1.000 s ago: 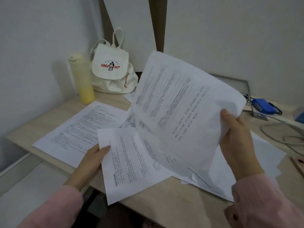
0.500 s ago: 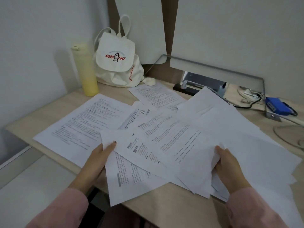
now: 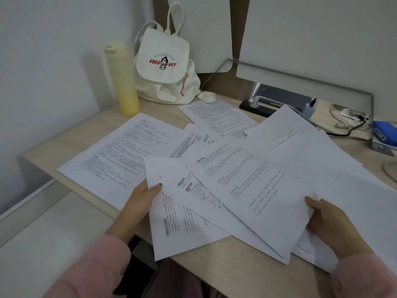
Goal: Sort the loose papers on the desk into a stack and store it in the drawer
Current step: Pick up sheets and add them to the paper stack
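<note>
Because the loose papers [image 3: 225,224] are fanned rather than squared, and several corners overhang the near edge of the desk [image 3: 236,274], a slip to the floor is judged the chief risk in the head view. If either pinch is eased before the sheets are drawn together, the lower ones could slide off. Creasing is also to be feared, since each gripped sheet is held by one edge only and would be bent if lifted quickly. The back sheet [image 3: 217,119], lying near the white bag [image 3: 165,67], and the large sheet [image 3: 120,155] at the left could be left out of the stack. The yellow bottle [image 3: 122,78], standing by that large sheet's far corner, might be knocked if the sheet is reached for carelessly. No drawer can be made out, so its place cannot be told.

The left hand [image 3: 141,203] is seen pinching the left edge of a printed sheet [image 3: 178,222], thumb on top and fingers hidden beneath. The right hand [image 3: 330,222] is seen pinching the near right corner of the topmost printed sheet [image 3: 253,190], thumb on top, the other fingers hidden. The fan is thus held between the two hands and rests on the desk, with blank sheets [image 3: 322,160] spread beyond the right hand and the large sheet just beyond the left hand
</note>
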A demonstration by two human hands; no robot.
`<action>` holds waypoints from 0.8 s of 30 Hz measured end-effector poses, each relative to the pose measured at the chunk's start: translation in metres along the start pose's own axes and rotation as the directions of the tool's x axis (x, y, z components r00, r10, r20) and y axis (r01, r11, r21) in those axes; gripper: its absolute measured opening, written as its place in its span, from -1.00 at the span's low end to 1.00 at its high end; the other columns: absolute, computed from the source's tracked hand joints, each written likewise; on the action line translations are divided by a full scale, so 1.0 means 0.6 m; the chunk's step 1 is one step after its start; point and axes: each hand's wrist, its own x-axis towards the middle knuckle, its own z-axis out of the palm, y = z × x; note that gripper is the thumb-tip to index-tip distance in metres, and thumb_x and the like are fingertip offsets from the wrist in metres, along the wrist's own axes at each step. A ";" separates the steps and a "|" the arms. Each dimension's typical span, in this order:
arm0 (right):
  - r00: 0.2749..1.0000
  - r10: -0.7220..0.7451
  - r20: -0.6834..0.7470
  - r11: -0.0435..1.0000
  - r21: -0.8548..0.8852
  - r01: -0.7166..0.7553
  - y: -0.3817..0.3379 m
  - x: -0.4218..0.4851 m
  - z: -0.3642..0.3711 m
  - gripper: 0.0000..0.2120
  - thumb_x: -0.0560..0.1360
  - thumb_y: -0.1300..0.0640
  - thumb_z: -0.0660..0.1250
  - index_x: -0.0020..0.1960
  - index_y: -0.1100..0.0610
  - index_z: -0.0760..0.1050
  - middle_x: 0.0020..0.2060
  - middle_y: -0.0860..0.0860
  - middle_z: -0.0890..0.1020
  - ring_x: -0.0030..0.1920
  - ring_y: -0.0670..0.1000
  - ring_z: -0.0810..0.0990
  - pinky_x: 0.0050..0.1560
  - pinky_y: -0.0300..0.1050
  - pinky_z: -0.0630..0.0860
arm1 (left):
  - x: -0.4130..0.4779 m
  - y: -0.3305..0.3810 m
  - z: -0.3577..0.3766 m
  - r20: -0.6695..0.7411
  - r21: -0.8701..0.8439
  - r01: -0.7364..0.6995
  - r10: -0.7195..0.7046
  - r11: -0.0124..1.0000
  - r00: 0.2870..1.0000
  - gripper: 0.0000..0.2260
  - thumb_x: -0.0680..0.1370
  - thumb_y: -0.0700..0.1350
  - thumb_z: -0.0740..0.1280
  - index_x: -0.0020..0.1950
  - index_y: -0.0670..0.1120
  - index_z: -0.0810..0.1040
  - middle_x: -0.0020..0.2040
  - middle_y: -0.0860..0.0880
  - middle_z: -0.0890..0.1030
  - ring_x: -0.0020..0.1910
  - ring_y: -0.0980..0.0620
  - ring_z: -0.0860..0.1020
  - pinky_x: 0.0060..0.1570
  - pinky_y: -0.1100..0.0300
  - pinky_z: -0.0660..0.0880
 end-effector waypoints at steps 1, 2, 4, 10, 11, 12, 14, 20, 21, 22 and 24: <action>1.000 0.010 0.019 1.000 -0.027 -0.009 -0.001 0.002 -0.004 -0.65 0.58 0.28 0.12 0.35 0.34 0.31 0.00 0.13 0.57 -0.07 0.09 0.56 -0.13 -0.06 0.46 | 0.000 0.000 0.000 -0.001 -0.014 0.006 -0.006 1.000 1.000 -0.79 0.60 -0.20 0.18 0.20 -0.08 0.49 -0.03 -0.01 0.60 -0.09 0.05 0.56 -0.14 0.20 0.47; 0.999 0.022 0.045 0.998 -0.063 -0.019 -0.002 0.003 -0.006 -0.67 0.57 0.28 0.13 0.31 0.34 0.36 -0.02 0.15 0.61 -0.08 0.11 0.59 -0.14 -0.05 0.50 | 0.001 0.000 0.000 0.000 -0.027 0.013 -0.013 1.000 1.000 -0.81 0.60 -0.19 0.18 0.18 -0.07 0.49 -0.05 0.01 0.60 -0.10 0.06 0.56 -0.15 0.20 0.47; 0.991 0.044 0.123 0.985 -0.173 -0.022 -0.004 0.001 -0.001 -0.75 0.55 0.30 0.15 0.19 0.31 0.46 -0.13 0.13 0.69 -0.17 0.09 0.68 -0.25 -0.09 0.61 | 0.000 0.002 -0.002 0.019 -0.046 0.028 -0.027 0.999 0.999 -0.82 0.61 -0.17 0.17 0.16 -0.08 0.50 -0.05 -0.02 0.61 -0.11 0.03 0.57 -0.14 0.18 0.49; 0.993 0.032 0.115 0.924 -0.381 0.014 -0.018 -0.001 0.014 -0.80 0.49 0.38 0.21 -0.27 0.18 0.38 -0.46 0.08 0.53 -0.52 -0.03 0.56 -0.54 -0.21 0.47 | -0.004 0.007 -0.014 0.101 -0.163 0.100 -0.084 0.982 0.991 -0.82 0.61 -0.07 0.16 0.05 -0.03 0.55 -0.04 -0.04 0.65 -0.06 -0.04 0.60 -0.05 0.10 0.52; 0.997 0.008 0.076 0.916 -0.401 0.023 -0.023 0.003 0.011 -0.77 0.48 0.37 0.22 -0.30 0.15 0.33 -0.45 0.07 0.46 -0.50 0.01 0.50 -0.50 -0.17 0.42 | -0.004 0.008 -0.016 0.118 -0.184 0.109 -0.088 0.977 0.989 -0.81 0.61 -0.07 0.15 0.08 -0.04 0.54 -0.02 -0.04 0.64 -0.04 -0.04 0.59 -0.03 0.08 0.52; 0.999 -0.013 0.043 0.901 -0.433 0.030 -0.028 0.007 0.008 -0.76 0.48 0.36 0.21 -0.30 0.14 0.29 -0.43 0.07 0.41 -0.45 0.03 0.44 -0.43 -0.14 0.38 | -0.003 0.009 -0.017 0.138 -0.199 0.115 -0.088 0.973 0.987 -0.81 0.61 -0.08 0.14 0.10 -0.05 0.52 0.00 -0.04 0.63 -0.02 -0.04 0.59 -0.01 0.08 0.51; 0.998 -0.054 0.010 0.849 -0.526 0.051 -0.036 0.009 0.007 -0.75 0.47 0.36 0.21 -0.31 0.13 0.27 -0.40 0.07 0.35 -0.39 0.04 0.37 -0.35 -0.14 0.34 | -0.006 0.013 -0.019 0.181 -0.205 0.119 -0.082 0.971 0.980 -0.81 0.62 -0.10 0.13 0.09 -0.03 0.52 -0.01 0.00 0.63 -0.02 0.00 0.58 -0.04 0.10 0.52; 0.989 -0.088 0.119 0.687 -0.712 0.146 -0.039 0.011 0.061 -0.86 0.50 0.30 0.20 0.03 0.24 0.47 -0.10 0.19 0.56 -0.09 0.18 0.53 -0.12 -0.04 0.47 | -0.012 0.018 -0.014 0.254 -0.143 0.134 -0.095 0.981 0.963 -0.73 0.61 -0.05 0.14 0.27 -0.04 0.46 0.17 -0.06 0.61 0.10 -0.03 0.58 0.03 0.10 0.52; 0.986 -0.105 0.129 0.654 -0.738 0.166 -0.036 0.014 0.073 -0.80 0.49 0.29 0.19 0.09 0.25 0.47 -0.05 0.20 0.57 -0.03 0.21 0.55 -0.05 0.01 0.48 | -0.013 0.019 -0.013 0.269 -0.150 0.138 -0.094 0.979 0.958 -0.71 0.60 -0.04 0.16 0.29 -0.04 0.45 0.18 -0.07 0.61 0.11 -0.03 0.59 0.02 0.09 0.54; 0.983 -0.122 0.137 0.621 -0.762 0.183 -0.033 0.016 0.084 -0.76 0.48 0.29 0.19 0.13 0.25 0.47 -0.01 0.21 0.58 0.01 0.23 0.55 0.01 0.04 0.48 | -0.014 0.018 -0.012 0.288 -0.143 0.135 -0.089 0.980 0.953 -0.70 0.58 -0.04 0.20 0.29 -0.04 0.46 0.16 -0.07 0.63 0.10 -0.04 0.60 0.01 0.10 0.55; 0.979 -0.155 0.134 0.579 -0.790 0.200 -0.024 0.022 0.102 -0.71 0.48 0.29 0.19 0.20 0.23 0.42 0.04 0.20 0.55 0.04 0.21 0.53 0.09 0.08 0.46 | -0.019 0.018 -0.010 0.306 -0.066 0.095 -0.070 0.993 0.949 -0.70 0.54 -0.11 0.28 0.28 -0.06 0.49 0.12 -0.07 0.65 0.05 -0.03 0.64 -0.02 0.09 0.57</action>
